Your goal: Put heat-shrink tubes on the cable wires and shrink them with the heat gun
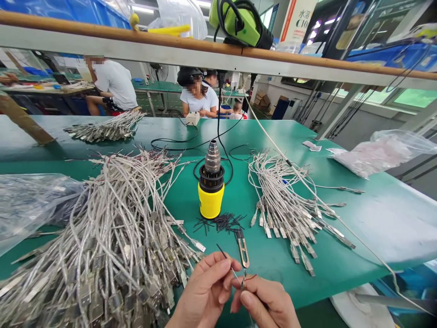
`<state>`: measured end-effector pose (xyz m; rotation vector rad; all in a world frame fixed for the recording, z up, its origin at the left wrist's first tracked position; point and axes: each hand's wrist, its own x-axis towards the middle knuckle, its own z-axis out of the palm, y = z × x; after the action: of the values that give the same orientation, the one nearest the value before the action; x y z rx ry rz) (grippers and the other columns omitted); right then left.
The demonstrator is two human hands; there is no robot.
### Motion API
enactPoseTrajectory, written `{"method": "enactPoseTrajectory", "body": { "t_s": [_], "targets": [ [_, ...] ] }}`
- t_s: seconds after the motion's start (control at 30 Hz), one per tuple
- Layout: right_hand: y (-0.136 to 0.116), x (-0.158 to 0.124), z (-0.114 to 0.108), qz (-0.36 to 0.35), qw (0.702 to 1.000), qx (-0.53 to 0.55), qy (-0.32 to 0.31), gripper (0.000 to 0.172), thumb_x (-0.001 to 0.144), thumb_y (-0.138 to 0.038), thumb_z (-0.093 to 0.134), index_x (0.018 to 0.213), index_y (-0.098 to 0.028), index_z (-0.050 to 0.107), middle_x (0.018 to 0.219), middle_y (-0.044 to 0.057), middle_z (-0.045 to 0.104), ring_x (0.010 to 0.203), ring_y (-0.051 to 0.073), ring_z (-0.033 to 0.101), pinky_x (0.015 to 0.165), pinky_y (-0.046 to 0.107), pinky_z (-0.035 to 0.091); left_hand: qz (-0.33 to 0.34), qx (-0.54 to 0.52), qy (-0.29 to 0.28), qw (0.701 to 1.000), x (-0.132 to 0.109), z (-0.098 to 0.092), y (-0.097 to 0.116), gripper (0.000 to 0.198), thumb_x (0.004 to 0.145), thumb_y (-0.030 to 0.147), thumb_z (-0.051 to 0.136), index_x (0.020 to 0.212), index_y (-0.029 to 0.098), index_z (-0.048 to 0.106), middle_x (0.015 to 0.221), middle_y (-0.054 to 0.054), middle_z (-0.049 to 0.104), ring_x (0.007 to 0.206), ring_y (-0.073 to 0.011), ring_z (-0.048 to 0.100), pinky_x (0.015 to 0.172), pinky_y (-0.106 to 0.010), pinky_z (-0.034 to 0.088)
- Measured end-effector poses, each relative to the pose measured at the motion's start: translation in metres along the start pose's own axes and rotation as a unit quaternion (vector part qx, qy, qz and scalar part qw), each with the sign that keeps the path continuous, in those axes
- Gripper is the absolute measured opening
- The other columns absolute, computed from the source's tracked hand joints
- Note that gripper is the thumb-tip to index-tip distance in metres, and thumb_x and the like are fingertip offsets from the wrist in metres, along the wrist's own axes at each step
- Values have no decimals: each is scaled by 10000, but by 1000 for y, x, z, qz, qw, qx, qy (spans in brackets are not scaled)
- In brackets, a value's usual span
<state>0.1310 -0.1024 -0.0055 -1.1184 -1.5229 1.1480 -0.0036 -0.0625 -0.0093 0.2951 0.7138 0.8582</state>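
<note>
My left hand (pixel 210 284) pinches a thin black tube (pixel 222 250) between thumb and fingers, its free end pointing up and left. Close beside it, my right hand (pixel 268 300) is closed on the end of a cable (pixel 243 283), where thin loose wires fan out, a reddish-brown one among them. The fingers hide most of this cable. Just beyond the hands lies a flat copper-coloured tool (pixel 244 253) with a slot and a black end. Short black tubes (pixel 227 222) are scattered behind it, at the foot of an upright yellow heat gun (pixel 210 198), nozzle up.
A large heap of USB cables (pixel 119 228) covers the left of the green table (pixel 273 278). A smaller bundle (pixel 283 196) lies right, another (pixel 105 127) at the back. Plastic bags (pixel 382 152) sit at the right edge. A shelf (pixel 170 48) crosses overhead; people sit beyond.
</note>
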Motion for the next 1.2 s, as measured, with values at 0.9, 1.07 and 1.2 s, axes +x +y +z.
{"method": "enactPoseTrajectory", "body": {
  "t_s": [0.9, 1.07, 1.2],
  "targets": [
    [32, 0, 5, -16, 995, -4, 97, 483, 796, -417, 654, 1204, -210, 499, 716, 32, 742, 369, 103, 557, 398, 185, 461, 203, 159, 36, 966, 5, -11, -13, 204, 629, 292, 779, 537, 152, 662, 717, -17, 562, 597, -105, 485, 551, -207, 379],
    [8, 4, -4, -289, 861, -410, 88, 315, 937, -314, 431, 1208, -224, 562, 1107, 112, 695, 721, 224, 716, 607, 278, 585, 218, 222, 50, 949, 3, -16, -11, 246, 687, 339, 727, 551, 150, 650, 688, -15, 555, 645, -133, 470, 642, -238, 399],
    [14, 19, -6, -301, 845, -440, 22, 370, 958, -270, 352, 1224, -78, 525, 1064, 198, 691, 829, 252, 705, 626, 277, 591, 248, 197, 65, 946, 3, -18, -15, 228, 677, 330, 734, 558, 150, 660, 682, -23, 573, 660, -146, 494, 649, -243, 412]
  ]
}}
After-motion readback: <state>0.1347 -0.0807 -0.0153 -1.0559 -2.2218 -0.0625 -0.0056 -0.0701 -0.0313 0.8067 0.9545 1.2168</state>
